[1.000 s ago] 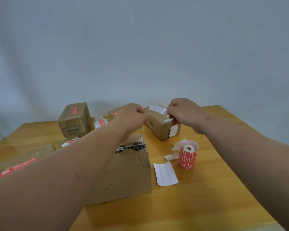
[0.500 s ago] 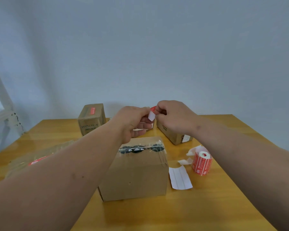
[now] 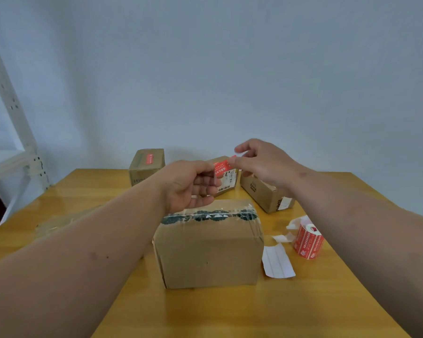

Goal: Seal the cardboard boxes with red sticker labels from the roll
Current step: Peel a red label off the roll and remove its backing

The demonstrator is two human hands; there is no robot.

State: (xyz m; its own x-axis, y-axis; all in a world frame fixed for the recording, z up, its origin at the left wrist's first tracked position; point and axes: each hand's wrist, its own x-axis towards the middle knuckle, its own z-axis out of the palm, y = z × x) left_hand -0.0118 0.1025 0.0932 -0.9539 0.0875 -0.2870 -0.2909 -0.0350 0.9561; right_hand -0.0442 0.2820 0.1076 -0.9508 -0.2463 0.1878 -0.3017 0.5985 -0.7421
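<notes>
Red rectangular sticker label (image 3: 222, 168) pinched at either end by left hand (image 3: 190, 184) and right hand (image 3: 263, 164), held in the air above the taped brown cardboard box (image 3: 209, 247). Red label roll (image 3: 308, 241) standing upright on the wooden desk (image 3: 230, 311), right of that box.

I take the big taped box (image 3: 209, 245) on the table (image 3: 230, 313) as anchor. Right of it lies a backing strip (image 3: 277, 263), and further right the sticker roll (image 3: 308, 241) stands upright. Behind-right sits a lying box (image 3: 264, 195); behind-left, well apart, another box (image 3: 145, 165). Above its far edge both hands, left hand (image 3: 189, 182) and right hand (image 3: 261, 164), hold a sticker (image 3: 221, 168) between them, in front of a labelled box (image 3: 228, 179).
</notes>
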